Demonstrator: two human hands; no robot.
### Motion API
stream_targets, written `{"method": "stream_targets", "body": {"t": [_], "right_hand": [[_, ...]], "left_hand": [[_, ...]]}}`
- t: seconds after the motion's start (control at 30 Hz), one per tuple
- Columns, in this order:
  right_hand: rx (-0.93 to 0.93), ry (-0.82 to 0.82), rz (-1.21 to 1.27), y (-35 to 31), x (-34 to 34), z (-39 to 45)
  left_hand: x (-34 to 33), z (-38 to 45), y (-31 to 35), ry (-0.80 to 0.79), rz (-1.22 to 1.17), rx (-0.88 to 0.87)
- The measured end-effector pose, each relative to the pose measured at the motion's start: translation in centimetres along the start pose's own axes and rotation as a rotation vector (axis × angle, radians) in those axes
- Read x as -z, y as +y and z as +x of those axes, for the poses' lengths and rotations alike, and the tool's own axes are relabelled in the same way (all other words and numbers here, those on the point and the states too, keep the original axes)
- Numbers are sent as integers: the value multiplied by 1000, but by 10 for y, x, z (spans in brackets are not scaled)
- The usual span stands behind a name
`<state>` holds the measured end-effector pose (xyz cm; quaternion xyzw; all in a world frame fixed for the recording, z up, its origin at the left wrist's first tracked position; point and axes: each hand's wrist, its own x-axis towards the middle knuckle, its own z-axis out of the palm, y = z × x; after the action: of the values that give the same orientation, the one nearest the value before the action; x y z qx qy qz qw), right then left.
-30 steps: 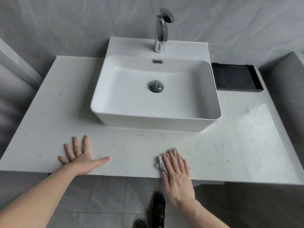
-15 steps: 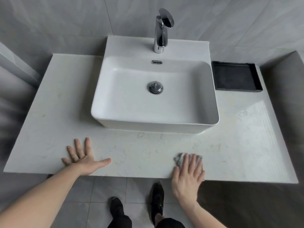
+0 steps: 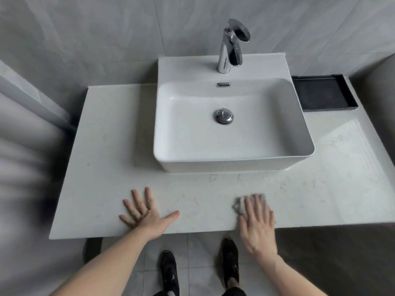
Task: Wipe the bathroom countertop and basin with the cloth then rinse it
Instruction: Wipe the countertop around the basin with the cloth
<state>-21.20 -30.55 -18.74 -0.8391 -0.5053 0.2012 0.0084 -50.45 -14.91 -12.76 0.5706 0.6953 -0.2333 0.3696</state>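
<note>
Wiping near edge of desk (image 3: 299, 199): right hand (image 3: 257, 223) flat, pressing cloth (image 3: 239, 207); left hand (image 3: 145, 212) flat, bracing. Next: sweep right, then basin (image 3: 233, 161).

Both hands (image 3: 147, 214) (image 3: 257, 223) flat, fingers straight

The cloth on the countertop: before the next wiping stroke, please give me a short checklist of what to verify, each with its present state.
1. The cloth is under the right hand, fingers flat on it: ok.
2. The left hand rests flat on the countertop, away from the cloth: ok.
3. The countertop to the right of the cloth is free up to its edge: ok.
4. The black tray stands at the back right corner, away from the front strip: ok.
5. The faucet is not running: ok.
6. The cloth is wet enough: cannot tell.
</note>
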Motion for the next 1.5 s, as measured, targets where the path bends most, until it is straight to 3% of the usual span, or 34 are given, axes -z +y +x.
{"method": "stream_targets", "body": {"t": [0.13,0.3,0.47,0.6,0.73,0.87,1.0,1.07,1.27,1.33,1.5], "right_hand": [[-216,49,25,13,6,9],[-357,75,115,-43,-9,-3],[-134,67,86,-139,-45,-38],[85,15,67,-191,-67,-59],[80,46,58,-154,-54,-48],[-145,74,84,-76,-22,-21],[-339,85,126,1,19,16],[-405,69,150,28,37,36],[-526,74,161,38,50,73],[-446,137,123,18,34,67],[94,185,124,-45,-6,42]], "left_hand": [[-2,4,-12,18,1,-68],[-5,4,-50,130,46,-236],[9,15,-110,121,234,-456],[6,18,-109,100,279,-456],[0,22,-105,97,264,-433],[-1,27,-109,131,280,-447],[1,27,-108,268,188,-468],[5,31,-108,303,150,-410],[7,43,-101,173,231,-291],[9,43,-100,151,229,-268],[14,37,-94,118,242,-224]]}}
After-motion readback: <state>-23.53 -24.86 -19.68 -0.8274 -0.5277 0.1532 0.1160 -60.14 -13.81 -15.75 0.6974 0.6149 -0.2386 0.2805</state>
